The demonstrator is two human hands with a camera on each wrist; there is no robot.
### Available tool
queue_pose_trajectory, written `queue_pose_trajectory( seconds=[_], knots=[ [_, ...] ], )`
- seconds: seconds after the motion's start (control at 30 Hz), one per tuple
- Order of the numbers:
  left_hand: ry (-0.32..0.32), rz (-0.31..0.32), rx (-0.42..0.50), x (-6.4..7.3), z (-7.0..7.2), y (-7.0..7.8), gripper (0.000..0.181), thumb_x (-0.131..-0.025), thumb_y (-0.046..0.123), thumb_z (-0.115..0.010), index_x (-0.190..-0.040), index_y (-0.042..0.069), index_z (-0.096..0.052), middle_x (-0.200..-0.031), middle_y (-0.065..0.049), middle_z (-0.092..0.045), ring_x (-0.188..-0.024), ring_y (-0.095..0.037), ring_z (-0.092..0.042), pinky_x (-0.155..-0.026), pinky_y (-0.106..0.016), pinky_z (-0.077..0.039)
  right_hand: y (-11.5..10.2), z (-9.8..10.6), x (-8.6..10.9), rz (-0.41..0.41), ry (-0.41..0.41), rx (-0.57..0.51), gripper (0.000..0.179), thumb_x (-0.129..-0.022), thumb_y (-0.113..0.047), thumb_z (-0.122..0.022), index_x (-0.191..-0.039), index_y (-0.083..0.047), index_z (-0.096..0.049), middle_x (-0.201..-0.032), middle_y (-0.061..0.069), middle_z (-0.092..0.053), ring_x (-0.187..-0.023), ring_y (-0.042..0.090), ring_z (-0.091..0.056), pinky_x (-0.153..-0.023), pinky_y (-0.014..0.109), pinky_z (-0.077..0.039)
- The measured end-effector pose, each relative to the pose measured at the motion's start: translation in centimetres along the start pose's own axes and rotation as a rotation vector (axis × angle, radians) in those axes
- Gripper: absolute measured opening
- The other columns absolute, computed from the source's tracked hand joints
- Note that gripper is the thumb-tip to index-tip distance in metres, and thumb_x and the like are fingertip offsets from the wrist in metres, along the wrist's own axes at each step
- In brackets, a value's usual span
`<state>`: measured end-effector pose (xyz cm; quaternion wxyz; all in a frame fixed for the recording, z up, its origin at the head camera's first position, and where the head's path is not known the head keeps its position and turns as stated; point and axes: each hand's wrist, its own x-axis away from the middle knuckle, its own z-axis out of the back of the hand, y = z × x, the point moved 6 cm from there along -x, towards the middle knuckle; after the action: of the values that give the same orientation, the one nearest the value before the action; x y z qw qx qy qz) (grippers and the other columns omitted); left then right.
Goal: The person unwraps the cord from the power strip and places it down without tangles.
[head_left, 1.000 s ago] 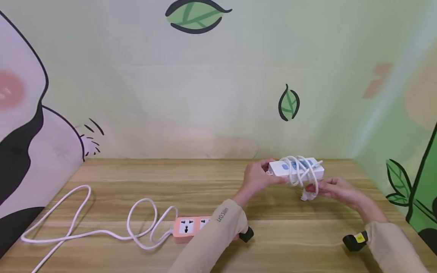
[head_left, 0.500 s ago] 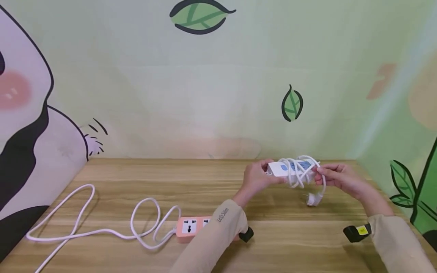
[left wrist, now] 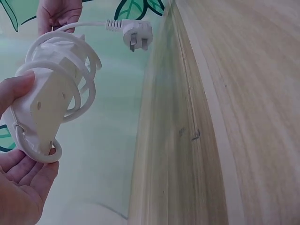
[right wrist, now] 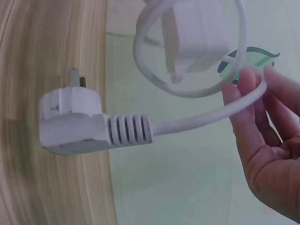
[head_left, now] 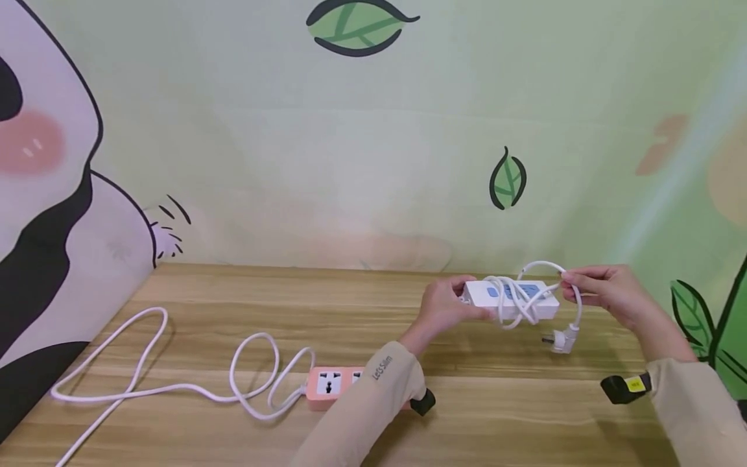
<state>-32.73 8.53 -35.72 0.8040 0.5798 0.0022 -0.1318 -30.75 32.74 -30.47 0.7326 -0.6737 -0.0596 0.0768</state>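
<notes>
Your left hand (head_left: 446, 303) grips one end of the white power strip (head_left: 480, 297), thumb on one side and fingers on the other. Your right hand (head_left: 609, 292) pinches the strip's cord (right wrist: 197, 123) between thumb and fingertips, just beside the far end.

The white strip is held up over the right-hand part of the counter (head_left: 508, 415), toward the back. Its housing carries a blue switch (head_left: 493, 292) and a blue socket panel (head_left: 531, 289), the panel partly covered by cord. Loose coils wrap round the housing; from them the cord arcs up to your right hand, then drops. Its plug (head_left: 564, 340) hangs from the end, metal pins pointing left in the head view, apart from both hands.

Lower on the counter, nearer you: an orange power strip (head_left: 318, 392). One white socket inset shows whole in its housing, a second in part; your left sleeve (head_left: 362, 415) hides the rest. A white cable (head_left: 175, 387) leaves its left end, makes loops across the counter and runs out at the lower left.

Behind the counter, a green backdrop (head_left: 262, 162) with painted leaves and part of a panda.
</notes>
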Motion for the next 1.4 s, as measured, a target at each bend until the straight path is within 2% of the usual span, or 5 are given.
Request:
queue_pose_trajectory(
  seconds=[0.27,0.67,0.97,1.2,1.4],
  knots=[
    [-0.024,0.012,0.048,0.1,-0.1,0.4,0.052,-0.053,0.018,-0.089,-0.101,0.015,-0.068,-0.089,0.009,-0.066,-0.078,-0.005,-0.055,-0.068,-0.022,-0.045,0.9,1.5,-0.3,-0.089,0.073,0.262,0.022,-0.09,-0.015,-0.058,-0.076,-0.029,-0.067,-0.074,-0.008,-0.067,-0.069,0.006,-0.064,-0.066,0.024,-0.053],
    [-0.006,0.024,0.092,-0.2,0.3,1.1,0.053,-0.054,0.018,-0.088,-0.103,0.016,-0.068,-0.091,0.008,-0.065,-0.081,-0.007,-0.055,-0.068,-0.022,-0.046,2.2,2.7,-0.1,-0.128,0.108,0.319,0.009,-0.089,-0.021,-0.059,-0.089,-0.015,-0.066,-0.074,-0.01,-0.066,-0.07,0.006,-0.064,-0.067,0.025,-0.053],
    [0.0,0.028,0.124,-0.8,0.9,1.9,0.055,-0.055,0.019,-0.088,-0.105,0.017,-0.067,-0.091,0.008,-0.064,-0.081,-0.008,-0.056,-0.068,-0.024,-0.047,1.7,2.9,0.4,-0.126,0.064,0.378,0.014,-0.09,-0.021,-0.057,-0.08,-0.027,-0.065,-0.075,-0.008,-0.066,-0.07,0.006,-0.063,-0.067,0.025,-0.053],
    [0.02,0.056,0.12,-1.1,1.5,1.4,0.055,-0.055,0.019,-0.088,-0.106,0.016,-0.066,-0.093,0.008,-0.064,-0.082,-0.008,-0.055,-0.069,-0.024,-0.046,1.2,3.1,1.1,-0.119,0.017,0.534,0.041,-0.091,-0.023,-0.057,-0.107,0.015,-0.057,-0.078,-0.001,-0.065,-0.069,0.008,-0.061,-0.067,0.028,-0.053],
    [0.033,0.048,0.103,-1.1,1.8,1.0,0.055,-0.055,0.02,-0.088,-0.105,0.016,-0.067,-0.092,0.007,-0.065,-0.082,-0.008,-0.056,-0.069,-0.024,-0.046,1.2,4.2,1.9,-0.146,-0.004,0.642,0.042,-0.091,-0.02,-0.056,-0.106,0.019,-0.055,-0.079,0.003,-0.066,-0.067,0.009,-0.061,-0.064,0.029,-0.053]
  ],
)
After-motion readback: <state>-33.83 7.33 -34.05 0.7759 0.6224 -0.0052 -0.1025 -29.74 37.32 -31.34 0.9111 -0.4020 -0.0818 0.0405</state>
